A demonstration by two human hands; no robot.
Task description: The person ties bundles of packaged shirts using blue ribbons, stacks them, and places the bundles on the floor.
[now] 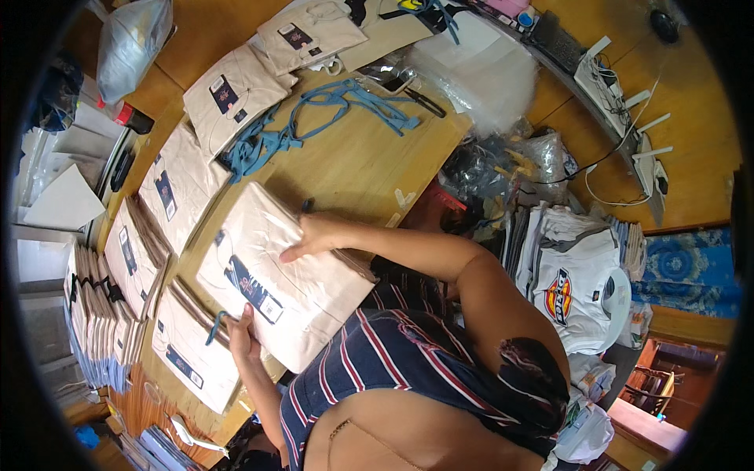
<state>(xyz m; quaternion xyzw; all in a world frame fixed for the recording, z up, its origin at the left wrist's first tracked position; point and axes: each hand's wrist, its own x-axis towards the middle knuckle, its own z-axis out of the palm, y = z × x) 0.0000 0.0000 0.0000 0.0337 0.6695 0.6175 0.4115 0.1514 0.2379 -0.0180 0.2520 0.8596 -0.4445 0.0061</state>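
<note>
Bundle of cream, rectangular folded cloth in glossy wrapping point(314, 314), held between two bare hands on the near side of the loose tangle of teal fabric strips point(259, 147), the landmark. Its long axis slants from the end nearer the strips toward the wearer's striped navy top point(338, 357); the hands take opposite long edges. Right hand point(318, 235): the nearer of the two to the strips, thumb laid over the top face, fingers at the edge, their tips partly hidden. Left hand point(243, 339): on the edge farther from the strips, thumb above, fingers folded at the rim; their reach underneath cannot be told. The navy-and-white rectangular label point(253, 289) runs roughly parallel to the long axis, nearer the left thumb.
</note>
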